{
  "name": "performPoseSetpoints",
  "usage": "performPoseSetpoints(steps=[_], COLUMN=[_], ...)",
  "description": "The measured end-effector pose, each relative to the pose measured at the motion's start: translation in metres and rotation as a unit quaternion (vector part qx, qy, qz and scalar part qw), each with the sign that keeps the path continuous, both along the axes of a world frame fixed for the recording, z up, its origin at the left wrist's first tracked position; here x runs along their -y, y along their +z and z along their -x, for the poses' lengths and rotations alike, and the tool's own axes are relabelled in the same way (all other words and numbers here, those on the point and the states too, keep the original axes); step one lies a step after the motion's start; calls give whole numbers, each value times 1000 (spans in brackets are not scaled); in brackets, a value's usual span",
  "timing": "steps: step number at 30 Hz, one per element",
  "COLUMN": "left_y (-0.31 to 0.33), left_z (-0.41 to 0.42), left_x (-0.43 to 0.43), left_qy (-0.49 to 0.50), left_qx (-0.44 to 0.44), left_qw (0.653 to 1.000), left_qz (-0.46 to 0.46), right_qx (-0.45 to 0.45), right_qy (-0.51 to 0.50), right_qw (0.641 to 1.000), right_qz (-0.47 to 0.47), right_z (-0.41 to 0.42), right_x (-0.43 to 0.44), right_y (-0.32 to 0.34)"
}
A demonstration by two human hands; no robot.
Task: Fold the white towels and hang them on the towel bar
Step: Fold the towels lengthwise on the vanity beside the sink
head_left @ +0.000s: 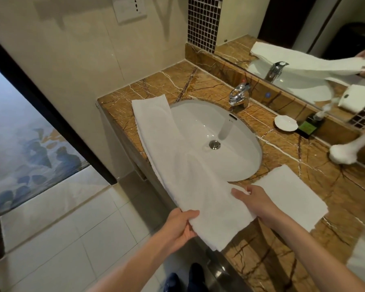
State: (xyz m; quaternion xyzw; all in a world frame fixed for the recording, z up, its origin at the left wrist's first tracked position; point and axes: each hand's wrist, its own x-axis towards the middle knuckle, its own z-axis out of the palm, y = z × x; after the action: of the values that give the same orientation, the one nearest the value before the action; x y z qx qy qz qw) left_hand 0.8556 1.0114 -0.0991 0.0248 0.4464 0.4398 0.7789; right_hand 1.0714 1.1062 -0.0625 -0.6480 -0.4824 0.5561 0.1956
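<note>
Our left hand (182, 226) grips the near end of the long white towel (177, 157), which lies over the sink's (200, 121) left rim. Our right hand (256, 202) rests flat on it, fingers straight. A folded towel (291, 197) lies just right on the counter (282, 249).

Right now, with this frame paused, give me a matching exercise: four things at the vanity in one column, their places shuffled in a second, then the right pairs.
1. long towel
2. folded towel
3. faucet
4. white dish

A. on the counter beside the green packet
B. behind the basin, at its back rim
C. flat on the counter, right of the basin
D. draped over the basin's left rim, near end gripped by the left hand

Pairs: 1-D, 2-C, 3-B, 4-A
</note>
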Motion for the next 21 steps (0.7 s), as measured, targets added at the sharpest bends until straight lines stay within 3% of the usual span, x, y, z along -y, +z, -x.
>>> performPoseSetpoints(steps=[5, 10, 21], left_y=[-8, -15, -20], left_z=[-6, -10, -21], left_x=[4, 10, 22], left_qy=[2, -12, -12], left_qx=[-18, -37, -113], left_qw=[1000, 999, 993], left_qz=[5, -3, 14], right_qx=[53, 42, 140], right_qy=[2, 56, 126], right_qw=[998, 996, 982], right_qz=[-31, -61, -13], right_z=[-6, -21, -33], right_x=[12, 19, 24], right_y=[-8, -13, -24])
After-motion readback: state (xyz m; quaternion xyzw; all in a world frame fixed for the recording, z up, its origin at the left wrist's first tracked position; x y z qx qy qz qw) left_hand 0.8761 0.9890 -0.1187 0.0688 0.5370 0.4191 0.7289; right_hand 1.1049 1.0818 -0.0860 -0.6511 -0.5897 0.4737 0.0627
